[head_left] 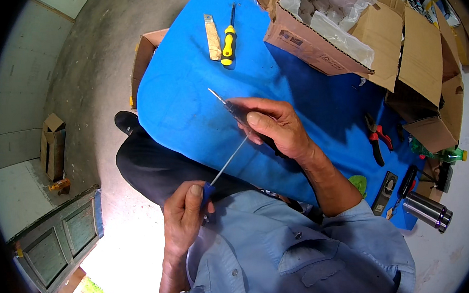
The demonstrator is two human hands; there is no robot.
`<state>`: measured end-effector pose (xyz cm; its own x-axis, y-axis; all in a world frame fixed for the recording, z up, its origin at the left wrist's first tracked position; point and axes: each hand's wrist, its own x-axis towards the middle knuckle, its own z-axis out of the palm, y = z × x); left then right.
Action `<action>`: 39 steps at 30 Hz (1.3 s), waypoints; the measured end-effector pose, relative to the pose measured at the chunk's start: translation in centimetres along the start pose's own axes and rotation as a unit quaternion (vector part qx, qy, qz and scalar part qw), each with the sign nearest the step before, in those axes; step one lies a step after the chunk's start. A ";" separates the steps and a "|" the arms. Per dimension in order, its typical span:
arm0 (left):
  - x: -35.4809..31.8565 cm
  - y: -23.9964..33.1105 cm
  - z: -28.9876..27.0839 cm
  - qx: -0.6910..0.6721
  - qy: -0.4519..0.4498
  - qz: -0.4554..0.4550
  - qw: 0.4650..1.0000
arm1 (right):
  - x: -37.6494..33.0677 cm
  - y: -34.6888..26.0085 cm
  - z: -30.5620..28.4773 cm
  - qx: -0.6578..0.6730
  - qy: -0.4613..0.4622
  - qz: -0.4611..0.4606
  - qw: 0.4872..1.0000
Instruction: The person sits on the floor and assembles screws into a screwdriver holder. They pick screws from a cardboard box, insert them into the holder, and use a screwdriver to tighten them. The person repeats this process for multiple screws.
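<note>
Screwdriver (226,161) with a thin steel shaft and blue handle, mid-frame, slanting from lower left up to the right. Left hand (184,216) holds the blue handle, grip pressed together around it, thumb along the top. Shaft tip runs up to the right hand (274,126), centre of frame. Right hand grip pinching a dark slim tool (230,107) whose metal tip pokes out toward upper left; the exact kind of tool cannot be told, fingers cover most of it. Both hands over the near edge of the counter (186,89), which is covered in blue.

Outward, on the counter:
- yellow screwdriver (228,41) and a flat tan piece (212,36), side by side, upper middle.
- open carton (320,40) with clear plastic wrap inside, upper right.
- more cartons (433,76) to its right.
- red-handled pliers (378,137), right of the right forearm.
- dark flat device (384,192) and steel flask (428,211), lower right; green bottle (447,155) above them.

Person wears a light blue shirt (287,252), dark trousers below the counter edge. Small carton (52,145) stands on the floor, left of frame.
</note>
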<state>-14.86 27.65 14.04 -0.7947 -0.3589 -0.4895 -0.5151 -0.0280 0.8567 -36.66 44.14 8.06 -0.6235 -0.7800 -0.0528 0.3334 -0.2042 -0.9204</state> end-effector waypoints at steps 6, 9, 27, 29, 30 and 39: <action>-0.1 -0.4 -0.1 -0.029 -0.004 -0.001 1.000 | -0.1 -0.1 -0.4 0.018 -0.015 0.018 1.000; -0.1 -0.2 -0.1 -0.042 0.003 0.005 0.999 | 0.0 -0.1 -0.5 0.049 -0.003 0.021 0.999; 7.2 3.0 7.6 -0.056 0.121 0.247 0.960 | -0.3 -0.9 1.8 0.156 0.097 0.062 0.981; 7.9 2.4 7.9 -0.034 0.132 0.257 0.957 | -0.4 -0.9 2.0 0.160 0.101 0.065 0.980; 8.0 2.5 8.0 -0.033 0.133 0.254 0.958 | -0.5 -0.8 1.9 0.149 0.100 0.063 0.982; 8.8 2.7 8.5 0.022 0.149 0.272 0.951 | -0.4 -0.4 1.6 0.116 0.102 0.047 0.987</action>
<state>-25.98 32.39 10.68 -0.8247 -0.5572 0.0965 -0.0731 0.2742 0.9589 -35.40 43.52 9.08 -0.7030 -0.6722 -0.2322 0.5352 -0.2851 -0.7951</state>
